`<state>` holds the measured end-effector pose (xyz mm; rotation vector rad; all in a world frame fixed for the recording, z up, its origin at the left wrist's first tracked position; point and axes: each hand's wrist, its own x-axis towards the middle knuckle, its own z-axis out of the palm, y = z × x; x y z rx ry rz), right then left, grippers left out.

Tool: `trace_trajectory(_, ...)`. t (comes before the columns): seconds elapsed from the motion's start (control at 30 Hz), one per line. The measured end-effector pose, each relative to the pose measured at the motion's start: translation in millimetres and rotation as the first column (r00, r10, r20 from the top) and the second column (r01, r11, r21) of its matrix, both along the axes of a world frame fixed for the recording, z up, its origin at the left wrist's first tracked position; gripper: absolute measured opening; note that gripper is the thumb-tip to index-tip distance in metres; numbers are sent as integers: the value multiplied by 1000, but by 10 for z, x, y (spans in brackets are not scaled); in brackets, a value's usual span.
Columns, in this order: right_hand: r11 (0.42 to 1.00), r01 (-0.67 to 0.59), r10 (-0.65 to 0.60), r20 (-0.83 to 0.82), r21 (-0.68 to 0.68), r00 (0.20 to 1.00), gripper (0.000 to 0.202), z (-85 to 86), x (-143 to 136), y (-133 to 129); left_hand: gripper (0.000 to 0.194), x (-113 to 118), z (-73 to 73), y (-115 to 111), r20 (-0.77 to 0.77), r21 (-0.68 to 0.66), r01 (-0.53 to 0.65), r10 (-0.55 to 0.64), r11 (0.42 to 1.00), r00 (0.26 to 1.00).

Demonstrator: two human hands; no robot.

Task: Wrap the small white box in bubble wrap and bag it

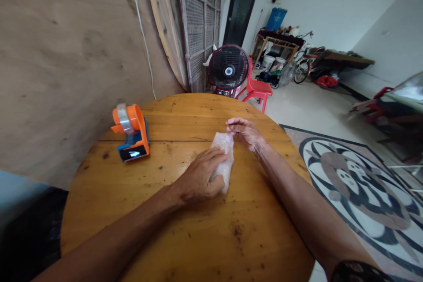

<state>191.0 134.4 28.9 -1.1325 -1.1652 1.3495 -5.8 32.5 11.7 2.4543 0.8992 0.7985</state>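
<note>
A bubble-wrapped bundle [226, 168], whitish and longish, lies on the round wooden table [185, 238] in front of me. My left hand [206, 172] is closed round its left side, thumb near the lower end and fingers across the top. At the bundle's upper right corner is my right hand [243, 133], its fingers curled and the fingertips pinched together at the edge of the wrap. Whatever lies between those fingertips is too small to make out. What the wrap contains is hidden.
An orange and blue tape dispenser [134, 134] with a roll of clear tape stands at the table's left. Beyond the far edge are a fan [228, 68] and a red plastic chair [259, 87]. A plywood-like wall [82, 53] borders the left side.
</note>
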Motion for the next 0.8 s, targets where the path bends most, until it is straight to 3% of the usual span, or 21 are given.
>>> trace_trajectory(0.27, 998, -57, 54, -74, -35, 996, 19, 13, 33, -42, 57, 7, 27, 1, 3, -13, -4, 4, 1000, 1000)
trace_trajectory(0.4, 995, -93, 90, -55, -40, 994, 30, 34, 60, -90, 59, 4, 26, -1, -4, -24, -1, 1, 1000, 1000)
trace_trajectory(0.47, 996, -87, 87, 15, -28, 996, 36, 48, 110, -99, 58, 1, 20, -1, -2, -20, 3, -3, 1000, 1000)
trace_trajectory(0.6, 997, -76, 74, 325, -6, 943, 37, 89, 289, -90, 57, -7, 2, 1, 0, -12, -2, 2, 1000, 1000)
trace_trajectory(0.8, 964, -264, 211, 514, 31, 831, 35, 100, 361, -97, 56, -7, 13, -1, 5, -27, -3, 3, 1000, 1000)
